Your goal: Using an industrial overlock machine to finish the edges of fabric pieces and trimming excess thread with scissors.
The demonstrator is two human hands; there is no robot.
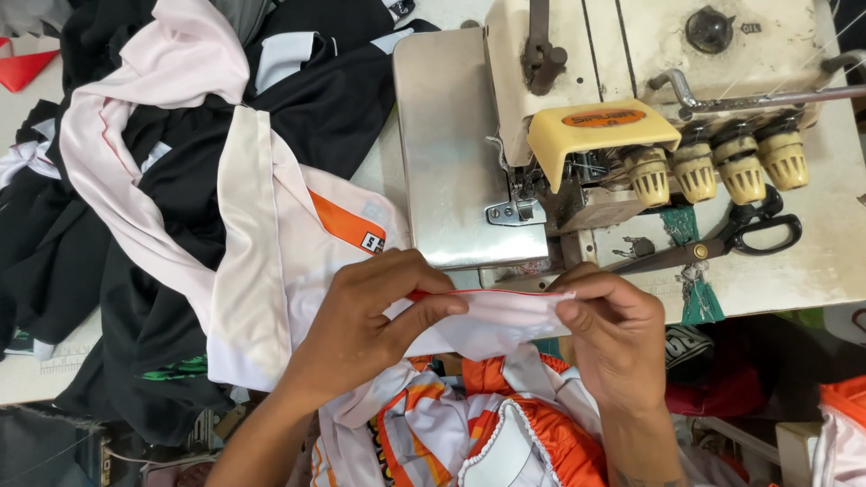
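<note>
While both hands pinched one fabric edge, the frame read as follows.
step: pale pink fabric piece (pixel 492 320) with a thin red edge was stretched flat between the hands, just in front of the overlock sewing machine (pixel 613 117).
how to do it well (judgement): keep the red edge taut and level, layers flush, no slack between the pinches, then bring it square to the presser foot (pixel 516 212).
left hand (pixel 370 316): came in from lower left, palm down, thumb under and fingers curled over, closed on the fabric's left end.
right hand (pixel 613 325): came in from lower right, wrist bent, thumb and forefinger pinched shut on the right end.
fabric location: at the table's front edge, near the metal machine bed (pixel 451 135), not yet under the foot.
around: black and pink garment pile (pixel 162 180) lay to the left; black-handled scissors (pixel 722 243) rested right of the machine; orange-and-white garment (pixel 487 424) sat below the hands.
</note>
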